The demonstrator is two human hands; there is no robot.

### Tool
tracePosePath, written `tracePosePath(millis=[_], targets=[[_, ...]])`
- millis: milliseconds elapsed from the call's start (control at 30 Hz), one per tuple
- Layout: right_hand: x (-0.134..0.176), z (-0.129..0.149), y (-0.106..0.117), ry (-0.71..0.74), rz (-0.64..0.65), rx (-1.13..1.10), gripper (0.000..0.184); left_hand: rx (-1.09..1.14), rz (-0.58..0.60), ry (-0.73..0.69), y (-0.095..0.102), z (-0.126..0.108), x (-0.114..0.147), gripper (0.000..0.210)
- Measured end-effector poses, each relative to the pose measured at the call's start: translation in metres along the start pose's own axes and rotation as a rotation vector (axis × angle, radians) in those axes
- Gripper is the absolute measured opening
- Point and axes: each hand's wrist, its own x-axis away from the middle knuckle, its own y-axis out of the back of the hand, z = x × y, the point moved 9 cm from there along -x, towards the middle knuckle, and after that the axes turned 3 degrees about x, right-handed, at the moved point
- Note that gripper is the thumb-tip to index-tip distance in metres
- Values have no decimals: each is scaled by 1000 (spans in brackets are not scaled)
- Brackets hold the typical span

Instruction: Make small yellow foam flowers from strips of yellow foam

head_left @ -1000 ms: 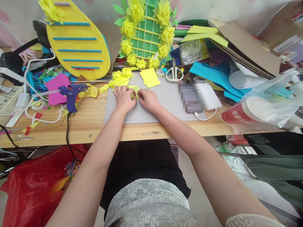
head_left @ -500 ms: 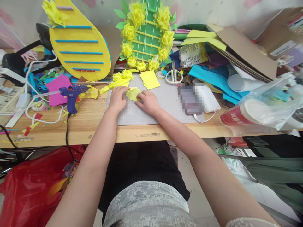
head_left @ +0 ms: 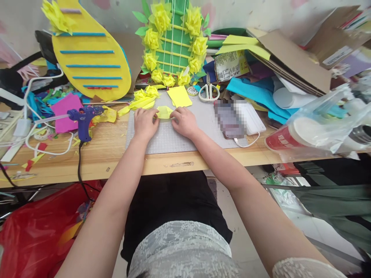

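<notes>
A folded piece of yellow tissue paper point(head_left: 164, 112) lies low over the grey cutting mat point(head_left: 174, 139), stretched between my two hands. My left hand point(head_left: 145, 122) has its fingers curled on the paper's left end. On the right end, my right hand point(head_left: 183, 121) grips it with fingers bent and close together. Just beyond the hands are a stack of yellow paper squares point(head_left: 179, 96) and several bunched yellow paper flowers point(head_left: 145, 96). My fingertips are partly hidden behind my hands.
A purple glue gun point(head_left: 84, 121) stands at left, beside pink paper point(head_left: 64, 110). White-handled scissors point(head_left: 208, 92), a phone point(head_left: 230, 119) and a white power bank point(head_left: 251, 117) lie right. A bagged red cup point(head_left: 285, 138) stands farther right. Decorated yellow point(head_left: 92, 65) and green point(head_left: 174, 42) instrument-shaped cutouts stand behind.
The yellow paper has gone from a spread, angled shape to a narrower folded strip. My hands now hold its opposite ends. The whole view has shifted slightly.
</notes>
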Motion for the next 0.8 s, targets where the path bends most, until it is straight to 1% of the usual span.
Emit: tracePosePath(millis=[100,167,300,433,533,633,800], targets=[[2,0,-2,45,7,-13,27,-39,10,-16,-3,-5,2,21],[2,0,-3,45,17,-15,25,-47,20,-31,-5,-8,2,18],[0,-2,2,-9,-12,-27,22,-28,19,-31,-3,-7,2,19],[0,-7,7,-68,-61,-69,25,-19,35,-43,-3,-10,3,19],[-1,-9,2,-74,-36,-123,26,-50,55,-75,-5,-15,5,21],[-1,-15,-4,-113,-3,-175,24,-62,76,-82,-8,-16,6,21],[-2,-27,-9,-201,17,-317,26,16,68,-38,-7,-12,5,35]])
